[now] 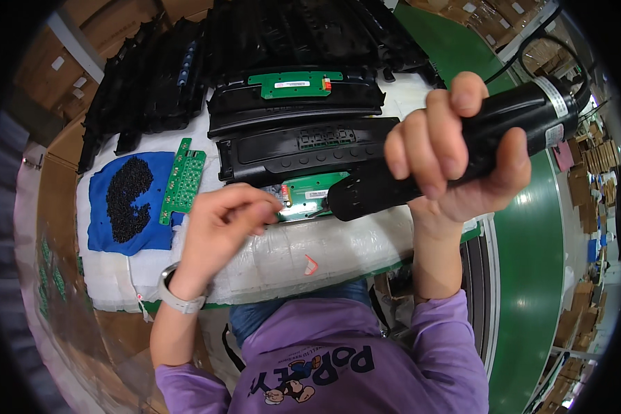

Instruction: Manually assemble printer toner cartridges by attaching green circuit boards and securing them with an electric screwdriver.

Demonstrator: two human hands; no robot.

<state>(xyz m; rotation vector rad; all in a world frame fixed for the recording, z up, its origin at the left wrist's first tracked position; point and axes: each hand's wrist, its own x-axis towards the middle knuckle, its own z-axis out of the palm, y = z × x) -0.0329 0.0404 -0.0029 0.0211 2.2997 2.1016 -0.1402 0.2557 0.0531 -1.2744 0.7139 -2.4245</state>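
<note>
My right hand (455, 148) is wrapped round a black electric screwdriver (386, 193), held nearly level with its tip pointing left. The tip is over a green circuit board (317, 185) at the table's near side, close to a small screw hole; I cannot tell whether it touches. My left hand (231, 217), with a watch on its wrist, is at the board's left end. Its fingers are pinched together, slightly blurred, and anything between them is hidden. Left of it a second green circuit board (185, 181) lies beside a blue cloth (103, 231) bearing a heap of small black screws (129, 196).
Black plastic housings (283, 155) lie beyond the board, one carrying another green circuit board (293, 84). More black housings (297, 34) are stacked at the back. A green conveyor belt (524, 276) runs along the right. A black cable (531, 48) leads off from the screwdriver's rear.
</note>
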